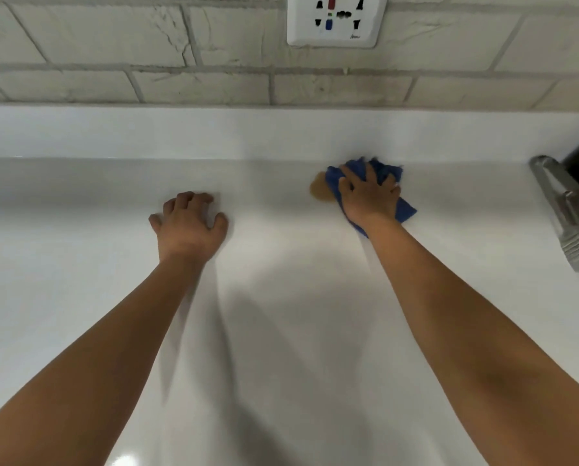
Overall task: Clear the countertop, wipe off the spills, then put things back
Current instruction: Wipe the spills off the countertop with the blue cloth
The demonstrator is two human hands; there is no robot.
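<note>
Blue cloth (387,178) far right on white desk (281,331), bunched under right hand (368,195), grip curled on it, touching brown spill (320,190). Left hand (190,227) rests on desk, fingers loosely bent, holding nothing.

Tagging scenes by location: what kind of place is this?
Probably a home kitchen: a white countertop against a brick-pattern wall with a socket, and a chrome tap at the right edge. The right hand presses a blue cloth beside a brown spill.
</note>
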